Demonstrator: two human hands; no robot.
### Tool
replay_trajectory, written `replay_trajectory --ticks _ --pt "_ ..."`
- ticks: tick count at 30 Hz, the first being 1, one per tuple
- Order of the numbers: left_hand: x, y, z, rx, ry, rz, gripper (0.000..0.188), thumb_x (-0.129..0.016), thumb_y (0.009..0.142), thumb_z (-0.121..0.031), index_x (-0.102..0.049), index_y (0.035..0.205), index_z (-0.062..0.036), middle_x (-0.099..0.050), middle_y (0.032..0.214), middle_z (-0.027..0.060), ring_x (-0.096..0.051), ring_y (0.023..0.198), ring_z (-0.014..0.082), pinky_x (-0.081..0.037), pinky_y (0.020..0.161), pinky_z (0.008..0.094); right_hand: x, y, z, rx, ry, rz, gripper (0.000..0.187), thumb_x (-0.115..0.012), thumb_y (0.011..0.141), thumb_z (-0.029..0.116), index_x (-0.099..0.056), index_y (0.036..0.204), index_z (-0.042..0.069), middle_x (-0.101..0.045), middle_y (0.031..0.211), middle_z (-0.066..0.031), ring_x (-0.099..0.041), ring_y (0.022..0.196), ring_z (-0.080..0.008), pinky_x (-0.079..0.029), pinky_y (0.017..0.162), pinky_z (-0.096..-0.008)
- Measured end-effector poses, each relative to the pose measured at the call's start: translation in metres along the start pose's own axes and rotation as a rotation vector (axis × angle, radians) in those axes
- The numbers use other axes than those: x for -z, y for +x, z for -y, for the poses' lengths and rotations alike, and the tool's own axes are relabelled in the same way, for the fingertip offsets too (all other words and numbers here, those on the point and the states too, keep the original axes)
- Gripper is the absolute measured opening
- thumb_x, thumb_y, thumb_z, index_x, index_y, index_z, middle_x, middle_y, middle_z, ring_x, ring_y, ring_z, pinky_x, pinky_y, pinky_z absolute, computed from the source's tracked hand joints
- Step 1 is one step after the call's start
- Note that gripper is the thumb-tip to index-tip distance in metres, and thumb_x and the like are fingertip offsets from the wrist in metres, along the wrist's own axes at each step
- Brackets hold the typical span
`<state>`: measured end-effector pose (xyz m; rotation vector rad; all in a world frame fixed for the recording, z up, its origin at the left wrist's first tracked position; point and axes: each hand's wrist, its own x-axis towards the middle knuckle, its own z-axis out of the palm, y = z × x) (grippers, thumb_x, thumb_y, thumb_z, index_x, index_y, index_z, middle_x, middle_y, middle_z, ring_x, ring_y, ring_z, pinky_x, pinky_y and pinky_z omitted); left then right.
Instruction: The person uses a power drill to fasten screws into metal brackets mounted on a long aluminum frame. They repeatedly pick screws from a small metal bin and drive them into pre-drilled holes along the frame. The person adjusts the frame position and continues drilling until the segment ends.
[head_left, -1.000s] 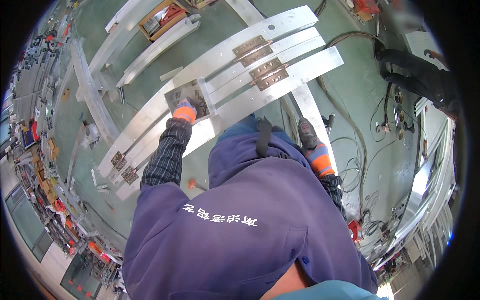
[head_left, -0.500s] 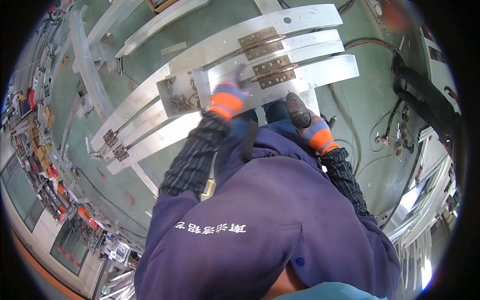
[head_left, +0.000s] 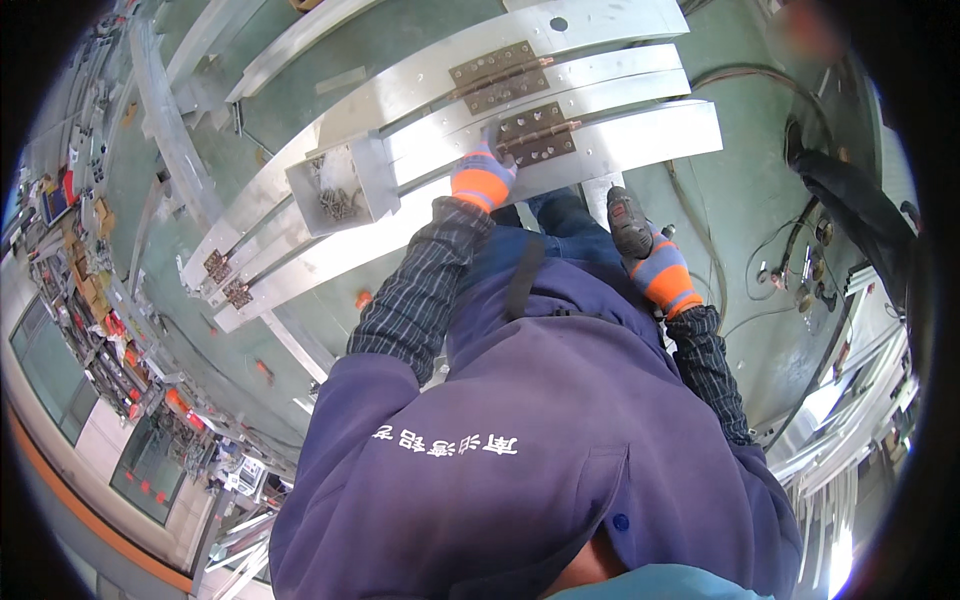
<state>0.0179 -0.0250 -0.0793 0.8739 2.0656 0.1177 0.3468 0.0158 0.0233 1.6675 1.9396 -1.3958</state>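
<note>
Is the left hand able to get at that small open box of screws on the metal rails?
Probably yes: the left hand rests on the rails just right of the box of screws, with nothing between them.

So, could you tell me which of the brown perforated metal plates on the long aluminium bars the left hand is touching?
The left hand rests at the nearer central brown plate; the farther central one and the left-end pair lie untouched.

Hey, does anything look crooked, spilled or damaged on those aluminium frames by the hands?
Nothing stands out. The aluminium frames lie roughly parallel, their brown hinge plates sit flat, and the screws stay inside the small metal tray. The left hand rests beside a hinge plate.
</note>
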Motion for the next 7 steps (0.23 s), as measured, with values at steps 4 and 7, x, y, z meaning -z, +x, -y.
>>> replay_trajectory --ticks 4,7 --pt "-0.016 0.006 -0.010 0.020 0.081 -0.004 0.093 -0.078 0.086 -0.032 -0.028 0.163 -0.0200 -0.073 0.123 0.0212 -0.070 0.114 0.0390 -0.054 0.101 0.0450 0.009 0.011 0.000 0.015 -0.039 0.035 0.050 -0.076 0.086 0.033 -0.064 0.130 0.011 -0.075 0.105 -0.0227 -0.072 0.104 -0.0414 -0.057 0.088 -0.0454" --pt "-0.014 0.021 -0.004 0.201 -0.239 -0.053 0.105 -0.077 0.087 -0.032 -0.013 0.168 -0.0202 -0.071 0.127 0.0236 -0.071 0.117 0.0340 -0.053 0.105 0.0439 0.026 0.009 0.013 -0.040 -0.060 0.094 0.051 -0.075 0.088 0.032 -0.063 0.132 0.011 -0.074 0.108 -0.0251 -0.071 0.107 -0.0405 -0.056 0.091 -0.0454"
